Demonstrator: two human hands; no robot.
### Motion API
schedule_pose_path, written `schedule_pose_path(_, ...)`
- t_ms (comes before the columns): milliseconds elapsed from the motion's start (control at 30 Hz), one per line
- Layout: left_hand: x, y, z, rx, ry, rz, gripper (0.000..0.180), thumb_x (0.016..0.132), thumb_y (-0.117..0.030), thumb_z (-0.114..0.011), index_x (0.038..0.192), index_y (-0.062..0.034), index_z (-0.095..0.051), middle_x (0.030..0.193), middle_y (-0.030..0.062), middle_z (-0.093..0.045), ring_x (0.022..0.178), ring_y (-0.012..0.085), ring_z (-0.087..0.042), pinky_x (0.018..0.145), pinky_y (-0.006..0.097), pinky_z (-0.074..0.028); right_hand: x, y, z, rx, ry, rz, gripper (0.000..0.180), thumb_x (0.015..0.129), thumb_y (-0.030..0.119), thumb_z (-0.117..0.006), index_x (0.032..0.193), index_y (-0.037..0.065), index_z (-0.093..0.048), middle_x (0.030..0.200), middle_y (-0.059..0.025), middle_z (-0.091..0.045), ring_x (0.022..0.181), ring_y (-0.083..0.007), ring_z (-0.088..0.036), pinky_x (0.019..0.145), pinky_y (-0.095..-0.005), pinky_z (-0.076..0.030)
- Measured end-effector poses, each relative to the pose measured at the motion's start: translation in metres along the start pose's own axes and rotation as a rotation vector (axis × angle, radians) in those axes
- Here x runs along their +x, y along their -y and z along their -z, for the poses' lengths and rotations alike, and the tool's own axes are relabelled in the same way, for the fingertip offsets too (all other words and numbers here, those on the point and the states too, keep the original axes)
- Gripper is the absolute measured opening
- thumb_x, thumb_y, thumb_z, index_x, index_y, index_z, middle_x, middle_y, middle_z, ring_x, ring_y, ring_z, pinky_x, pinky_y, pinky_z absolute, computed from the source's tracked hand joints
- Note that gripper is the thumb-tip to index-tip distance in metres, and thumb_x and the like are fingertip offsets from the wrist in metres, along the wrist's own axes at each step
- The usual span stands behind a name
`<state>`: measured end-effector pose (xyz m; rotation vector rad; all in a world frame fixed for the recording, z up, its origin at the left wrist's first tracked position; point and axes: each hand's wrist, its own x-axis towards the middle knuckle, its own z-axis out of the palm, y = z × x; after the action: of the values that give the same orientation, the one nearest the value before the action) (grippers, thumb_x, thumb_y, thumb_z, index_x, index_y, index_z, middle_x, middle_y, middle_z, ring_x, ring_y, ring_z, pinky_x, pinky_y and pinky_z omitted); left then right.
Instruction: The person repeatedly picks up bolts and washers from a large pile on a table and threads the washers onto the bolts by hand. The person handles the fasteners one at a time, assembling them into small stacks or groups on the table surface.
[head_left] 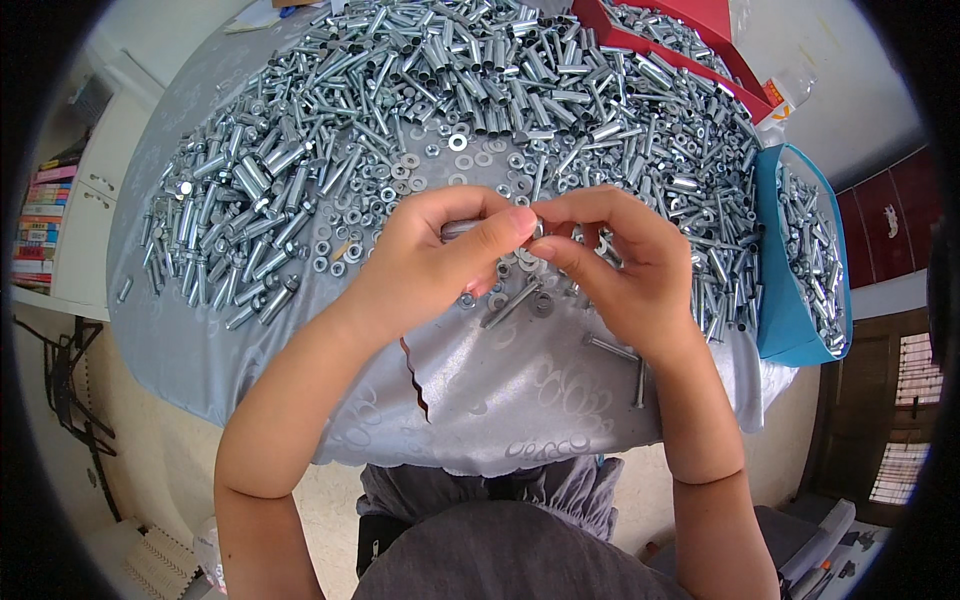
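both hands [530, 250] pinch, seemingly, a bolt [462, 229]

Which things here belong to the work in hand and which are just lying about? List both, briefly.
In use:
- left hand and right hand, together gripping a small metal sleeve
- pile of metal sleeves and bolts
- loose washers and nuts
- blue box with more parts

Lying about:
- stack of books
- red box
- grey tablecloth, torn at its front edge
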<state>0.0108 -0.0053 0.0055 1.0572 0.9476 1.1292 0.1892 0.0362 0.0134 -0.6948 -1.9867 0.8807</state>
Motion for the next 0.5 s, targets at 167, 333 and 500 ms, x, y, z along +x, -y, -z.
schedule_pose_path(167, 0.0, 0.002, 0.004, 0.043, -0.006, 0.041, 0.034, 0.089, -0.034, -0.053, 0.083, -0.0009, -0.057, 0.056, -0.0034, -0.042, 0.048, 0.0041, -0.037, 0.047, 0.02, -0.033, 0.002, 0.002, 0.001, -0.03, 0.038, 0.036, 0.018, 0.072, 0.008, -0.071, 0.088, 0.002, -0.063, 0.082, -0.0069, -0.064, 0.07, -0.0155, -0.059, 0.059, -0.0265, -0.045)
schedule_pose_path(333, 0.003, 0.01, -0.001, 0.213, -0.196, -0.209, 0.029, 0.092, -0.032, -0.048, 0.086, -0.0039, -0.053, 0.063, -0.0049, -0.042, 0.054, 0.0017, -0.033, 0.048, 0.018, -0.029, -0.001, 0.005, -0.004, -0.117, 0.083, 0.001, 0.018, 0.074, 0.011, -0.069, 0.084, 0.0, -0.059, 0.075, -0.0095, -0.059, 0.064, -0.0183, -0.057, 0.058, -0.0275, -0.045)
schedule_pose_path(500, 0.001, 0.009, -0.002, 0.185, -0.21, -0.318, 0.025, 0.092, -0.027, -0.049, 0.085, -0.0035, -0.051, 0.068, -0.0057, -0.041, 0.062, 0.0018, -0.034, 0.054, 0.018, -0.03, -0.002, 0.015, -0.011, 0.021, 0.175, -0.25, 0.016, 0.084, 0.014, -0.059, 0.082, -0.001, -0.053, 0.071, -0.0133, -0.055, 0.061, -0.0244, -0.054, 0.057, -0.031, -0.043)
